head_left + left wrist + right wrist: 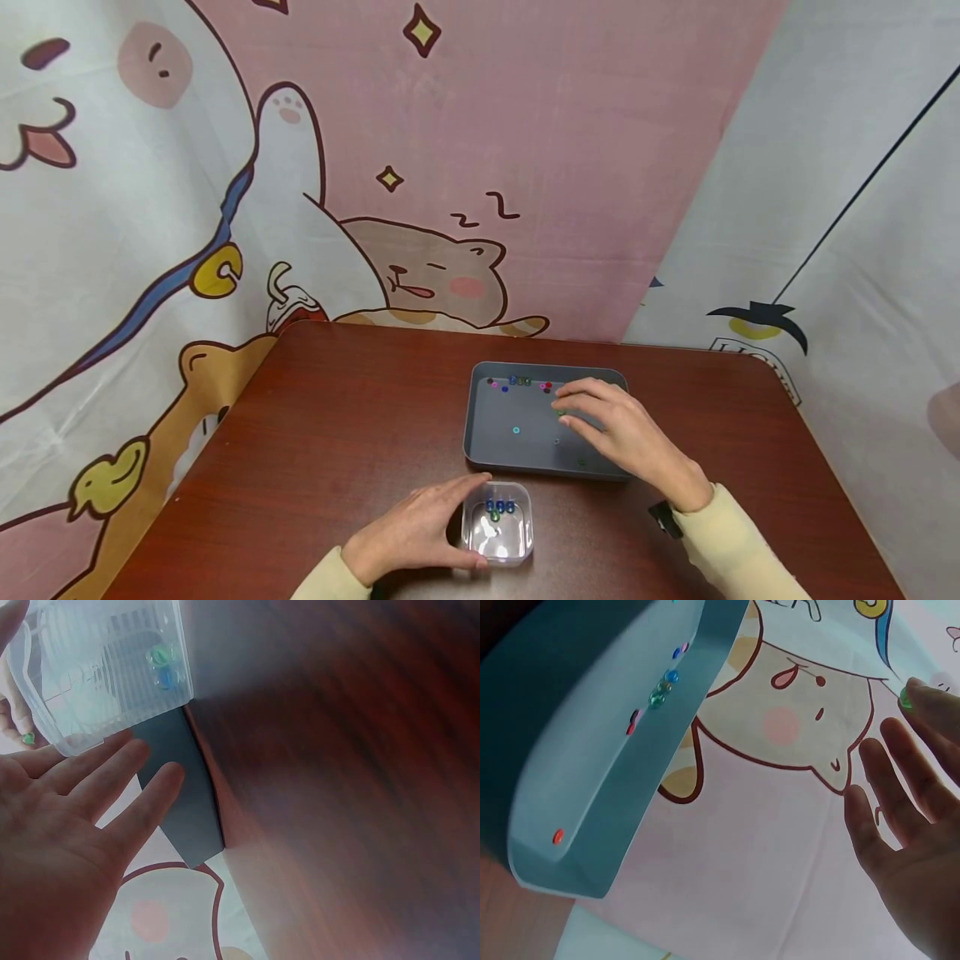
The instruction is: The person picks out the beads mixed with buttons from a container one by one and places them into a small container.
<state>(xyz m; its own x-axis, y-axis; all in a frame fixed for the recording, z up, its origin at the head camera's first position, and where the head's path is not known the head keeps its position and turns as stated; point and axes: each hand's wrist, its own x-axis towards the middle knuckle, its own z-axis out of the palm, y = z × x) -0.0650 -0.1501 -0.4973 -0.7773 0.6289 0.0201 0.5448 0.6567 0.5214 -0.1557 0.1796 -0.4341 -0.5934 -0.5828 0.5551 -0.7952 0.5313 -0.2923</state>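
My right hand [618, 429] is over the grey tray [474, 417], thumb and fingertips pinching a small green marble [905, 697]. The right wrist view shows its other fingers spread apart. On the left, my left hand [423, 525] holds a clear square plastic box [530, 533] at its side, thumb at the near corner and index finger at the far one. Several blue marbles [500, 506] and a green one [495, 516] lie inside the box. More blue and green marbles [660, 691] sit in a row along the tray's far wall.
Small coloured discs lie scattered in the tray, among them a light-blue ring [516, 430] and a red disc [558, 836]. The tray stands just beyond the box on a brown wooden table [337, 417]. A cartoon-printed cloth [585, 167] hangs behind the table.
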